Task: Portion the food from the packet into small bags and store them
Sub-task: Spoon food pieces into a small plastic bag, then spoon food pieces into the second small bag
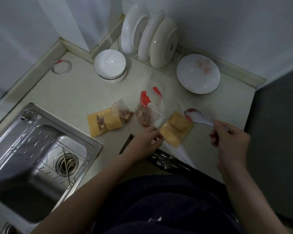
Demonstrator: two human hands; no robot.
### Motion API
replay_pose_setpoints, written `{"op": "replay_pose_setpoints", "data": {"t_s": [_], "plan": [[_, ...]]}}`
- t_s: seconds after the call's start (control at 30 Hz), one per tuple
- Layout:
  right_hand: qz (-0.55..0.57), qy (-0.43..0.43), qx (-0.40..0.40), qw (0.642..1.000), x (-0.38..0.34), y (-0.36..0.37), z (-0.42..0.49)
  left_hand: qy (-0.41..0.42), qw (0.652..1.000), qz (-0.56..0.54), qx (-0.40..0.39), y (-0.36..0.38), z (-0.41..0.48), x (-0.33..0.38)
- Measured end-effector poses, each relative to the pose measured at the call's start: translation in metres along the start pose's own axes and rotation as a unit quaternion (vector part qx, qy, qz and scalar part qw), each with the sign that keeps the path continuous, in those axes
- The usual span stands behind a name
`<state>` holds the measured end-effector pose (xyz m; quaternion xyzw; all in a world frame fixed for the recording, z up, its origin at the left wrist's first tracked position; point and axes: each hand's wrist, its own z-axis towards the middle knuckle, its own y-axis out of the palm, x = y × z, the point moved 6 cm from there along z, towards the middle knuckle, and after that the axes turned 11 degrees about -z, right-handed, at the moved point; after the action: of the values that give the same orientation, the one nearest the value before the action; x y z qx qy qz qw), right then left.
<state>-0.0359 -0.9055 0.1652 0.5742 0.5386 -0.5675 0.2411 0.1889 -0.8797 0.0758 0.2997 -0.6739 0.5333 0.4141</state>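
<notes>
Packet (145,109) of raw meat pieces lies slumped mid-tabletop (71,92), its red-printed top torn open, between two yellow-backed bags. Your left hand (146,138) pinches the near corner of the empty small bag (175,130), just beside the packet. I cannot tell whether some of the packet's clear film is caught in that pinch too. Your right hand (230,137) is closed round the handle of a white spoon (195,117), whose red-smeared bowl is at that bag's far corner.

Expect everything to be light, limp and probably slippery: thin film collapses unless held open, and wet meat slides. Take the bag by its mouth edge, not its body. The spoon looks ceramic, so spare it knocks. The filled small bag (107,123) lies to the left, near the sink (15,125).
</notes>
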Motion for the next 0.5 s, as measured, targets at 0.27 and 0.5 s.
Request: {"op": "replay_pose_setpoints", "data": {"t_s": [0.27,0.5], "plan": [[0.016,0.016,0.044,0.999,0.027,-0.020,-0.004,-0.138,0.958,0.234,-0.090,0.066,0.056,-0.040],[-0.012,0.021,0.080,0.997,0.039,-0.038,-0.009,-0.207,0.932,0.296,-0.013,0.089,0.076,-0.047]]}}
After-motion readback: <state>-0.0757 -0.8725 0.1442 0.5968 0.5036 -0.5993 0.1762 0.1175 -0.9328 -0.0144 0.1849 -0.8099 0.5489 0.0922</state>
